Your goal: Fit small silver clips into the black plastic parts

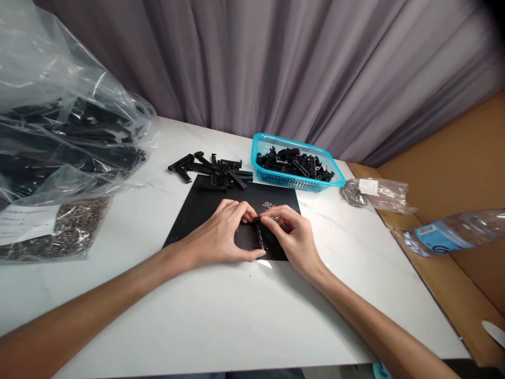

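Observation:
A narrow black plastic part [259, 234] is on the black mat [189, 223], between my two hands. My left hand [229, 231] grips it lengthwise, the thumb at its near end and the fingers at its far end. With thumb and forefinger pinched together, my right hand [290, 231] touches the far end of the same part. Whatever small piece may be in that pinch is too small to make out. Just behind the right fingers lies a little heap of shiny metal pieces [269, 206] on the mat.
Behind the mat lies a pile of black plastic parts [216, 171]. A blue basket [337, 180] holds more. At left are a large clear bag [79, 142] and a bag of small metal pieces [81, 226]. At right are a small bag [389, 195], a plastic bottle [453, 231] and cardboard [445, 179].

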`<action>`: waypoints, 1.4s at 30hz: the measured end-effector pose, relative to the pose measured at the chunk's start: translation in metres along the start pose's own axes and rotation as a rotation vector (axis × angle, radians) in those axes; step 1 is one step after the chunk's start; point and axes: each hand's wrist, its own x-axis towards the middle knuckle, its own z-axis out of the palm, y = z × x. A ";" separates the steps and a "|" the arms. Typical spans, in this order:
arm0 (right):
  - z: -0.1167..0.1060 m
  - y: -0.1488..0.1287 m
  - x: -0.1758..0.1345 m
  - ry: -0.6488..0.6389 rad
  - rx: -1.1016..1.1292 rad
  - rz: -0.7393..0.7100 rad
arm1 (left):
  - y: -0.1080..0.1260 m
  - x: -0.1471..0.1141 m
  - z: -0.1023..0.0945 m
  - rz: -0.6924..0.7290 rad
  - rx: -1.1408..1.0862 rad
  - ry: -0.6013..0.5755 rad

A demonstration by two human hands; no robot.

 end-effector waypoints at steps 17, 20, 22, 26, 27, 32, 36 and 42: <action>0.007 0.003 -0.003 0.011 -0.157 -0.102 | -0.001 0.000 0.002 -0.007 -0.010 0.024; 0.007 0.006 -0.005 0.022 -0.267 -0.181 | -0.002 0.001 0.003 -0.006 0.008 0.011; 0.008 0.007 -0.006 0.030 -0.361 -0.230 | -0.001 0.001 0.003 -0.026 -0.006 -0.002; 0.008 0.008 -0.008 0.024 -0.469 -0.239 | 0.002 -0.001 0.001 -0.081 -0.060 -0.026; 0.008 0.008 -0.008 0.022 -0.479 -0.230 | 0.003 -0.001 0.001 -0.087 -0.067 -0.026; 0.009 0.007 -0.007 0.046 -0.523 -0.233 | 0.003 -0.001 0.000 -0.077 -0.069 -0.006; 0.010 0.010 -0.006 0.055 -0.593 -0.329 | 0.002 0.000 0.001 -0.089 -0.057 -0.013; 0.009 0.014 -0.006 -0.030 -0.570 -0.352 | 0.003 0.000 0.000 -0.089 -0.066 -0.025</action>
